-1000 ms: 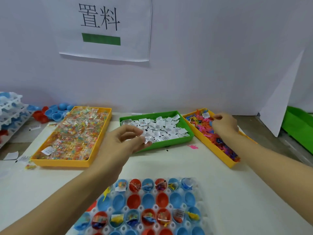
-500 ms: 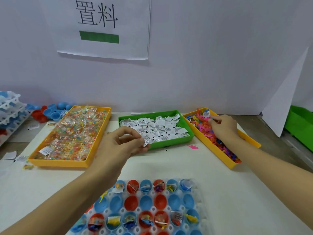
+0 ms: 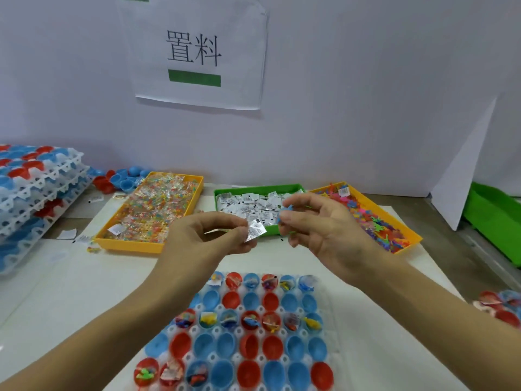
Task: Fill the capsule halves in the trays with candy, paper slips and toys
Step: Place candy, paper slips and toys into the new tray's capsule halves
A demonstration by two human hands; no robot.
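Nearest you, the capsule tray (image 3: pixel 324 338) has empty halves. Above it your left hand (image 3: pixel 214 235) pinches paper slips (image 3: pixel 255 231); your right hand (image 3: pixel 315 221) pinches a small toy (image 3: pixel 283 214). Drop one of each per empty half.

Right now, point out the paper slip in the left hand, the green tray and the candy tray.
paper slip (image 3: pixel 256 230), head view, its flat face.
green tray (image 3: pixel 269 229), head view, its near wall.
candy tray (image 3: pixel 127 245), head view, its near yellow wall.

My right hand (image 3: pixel 318 230) hides most of a small blue toy (image 3: pixel 287 209); the slips' (image 3: pixel 255 231) print is too blurred to read
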